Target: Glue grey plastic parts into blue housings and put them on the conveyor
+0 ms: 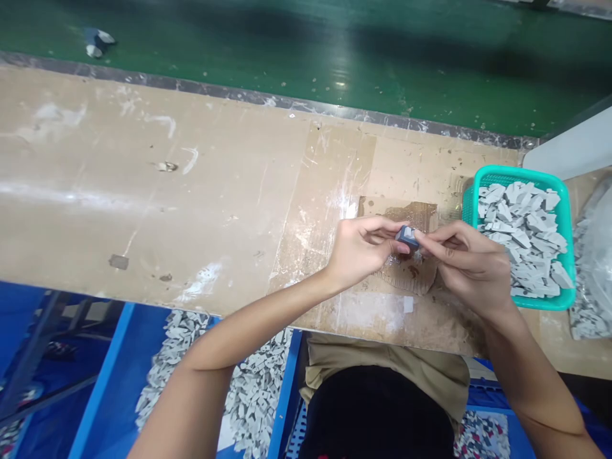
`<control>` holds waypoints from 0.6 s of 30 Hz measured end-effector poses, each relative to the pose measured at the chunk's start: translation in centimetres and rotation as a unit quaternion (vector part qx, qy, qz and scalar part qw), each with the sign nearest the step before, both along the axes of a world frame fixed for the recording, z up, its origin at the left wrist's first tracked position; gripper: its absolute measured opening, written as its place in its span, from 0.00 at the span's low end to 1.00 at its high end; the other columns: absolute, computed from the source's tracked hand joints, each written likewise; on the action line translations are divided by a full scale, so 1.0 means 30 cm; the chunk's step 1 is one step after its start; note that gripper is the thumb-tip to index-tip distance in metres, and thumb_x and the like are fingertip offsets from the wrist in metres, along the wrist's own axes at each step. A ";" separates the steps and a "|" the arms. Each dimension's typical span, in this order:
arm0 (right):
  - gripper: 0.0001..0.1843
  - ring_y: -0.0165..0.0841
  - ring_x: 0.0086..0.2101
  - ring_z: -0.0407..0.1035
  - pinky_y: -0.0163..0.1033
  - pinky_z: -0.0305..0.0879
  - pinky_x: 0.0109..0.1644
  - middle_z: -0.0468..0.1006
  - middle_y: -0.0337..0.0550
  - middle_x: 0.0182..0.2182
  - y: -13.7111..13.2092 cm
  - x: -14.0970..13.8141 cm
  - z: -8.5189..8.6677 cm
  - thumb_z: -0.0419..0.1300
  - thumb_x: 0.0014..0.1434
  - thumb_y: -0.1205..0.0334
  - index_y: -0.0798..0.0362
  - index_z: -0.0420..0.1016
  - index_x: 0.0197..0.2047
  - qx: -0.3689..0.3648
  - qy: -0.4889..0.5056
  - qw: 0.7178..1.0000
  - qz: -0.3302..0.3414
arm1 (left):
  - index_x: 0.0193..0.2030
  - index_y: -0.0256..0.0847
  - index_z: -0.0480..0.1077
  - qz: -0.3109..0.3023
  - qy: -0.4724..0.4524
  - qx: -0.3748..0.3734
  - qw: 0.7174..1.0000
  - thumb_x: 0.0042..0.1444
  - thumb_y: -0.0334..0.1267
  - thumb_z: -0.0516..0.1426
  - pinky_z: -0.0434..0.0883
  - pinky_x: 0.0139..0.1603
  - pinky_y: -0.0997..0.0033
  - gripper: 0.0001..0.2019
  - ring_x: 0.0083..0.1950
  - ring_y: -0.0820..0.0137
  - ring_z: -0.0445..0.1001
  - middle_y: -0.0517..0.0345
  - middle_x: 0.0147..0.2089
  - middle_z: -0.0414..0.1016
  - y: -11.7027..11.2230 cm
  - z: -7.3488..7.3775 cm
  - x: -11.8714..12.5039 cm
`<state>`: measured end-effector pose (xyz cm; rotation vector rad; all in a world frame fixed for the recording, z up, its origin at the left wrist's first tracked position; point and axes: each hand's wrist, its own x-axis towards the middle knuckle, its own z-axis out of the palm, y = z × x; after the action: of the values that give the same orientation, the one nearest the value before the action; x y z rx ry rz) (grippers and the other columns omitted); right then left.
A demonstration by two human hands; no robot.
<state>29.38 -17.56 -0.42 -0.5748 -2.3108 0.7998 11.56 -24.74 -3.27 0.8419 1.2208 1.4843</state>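
"Showing what, on the bench?"

"At its right end, a teal basket heaped with grey pieces, and a bag of more; below the bench, another heap."

"The hands?"

"Over the bench, left hand and right hand pinch one blue-grey piece between their fingertips. Both heaps are large; only this piece is in hand."

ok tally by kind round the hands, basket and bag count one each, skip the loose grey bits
blue-grey piece: 1
teal plastic basket: 1
clear plastic bag: 1
cardboard sheet: 1
total: 4
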 end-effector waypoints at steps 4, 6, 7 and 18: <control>0.24 0.29 0.36 0.76 0.35 0.76 0.38 0.79 0.42 0.39 -0.009 -0.005 -0.005 0.56 0.64 0.77 0.42 0.80 0.55 0.049 0.003 0.999 -0.007 | 0.37 0.39 0.80 -0.001 0.009 0.019 1.000 0.50 0.28 0.64 0.81 0.35 0.72 0.07 0.31 0.73 0.82 0.54 0.41 0.85 0.012 -0.014 -0.013; 0.25 0.30 0.38 0.77 0.36 0.78 0.41 0.80 0.43 0.42 -0.015 -0.005 -0.003 0.58 0.64 0.75 0.41 0.77 0.58 0.080 0.007 0.997 -0.019 | 0.38 0.41 0.80 0.009 0.020 0.048 0.999 0.51 0.29 0.64 0.81 0.36 0.72 0.08 0.32 0.74 0.82 0.56 0.41 0.84 0.018 -0.011 -0.025; 0.26 0.32 0.39 0.77 0.37 0.78 0.42 0.80 0.43 0.44 -0.016 -0.004 0.000 0.60 0.63 0.75 0.41 0.76 0.60 0.097 0.011 0.995 -0.031 | 0.39 0.43 0.81 0.016 0.028 0.064 0.997 0.52 0.29 0.64 0.81 0.38 0.72 0.08 0.34 0.74 0.82 0.57 0.40 0.84 0.021 -0.007 -0.032; 0.32 0.42 0.38 0.77 0.50 0.76 0.40 0.82 0.42 0.43 0.066 0.076 0.037 0.62 0.61 0.73 0.30 0.72 0.62 0.187 0.096 0.953 -0.219 | 0.50 0.50 0.78 0.053 -0.019 0.078 0.995 0.50 0.33 0.69 0.79 0.45 0.68 0.19 0.44 0.68 0.81 0.58 0.41 0.81 0.021 0.033 -0.054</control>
<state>31.67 -15.59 0.70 -0.7589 -1.9779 0.1908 9.95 -24.12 -2.28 0.8590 1.1475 1.6910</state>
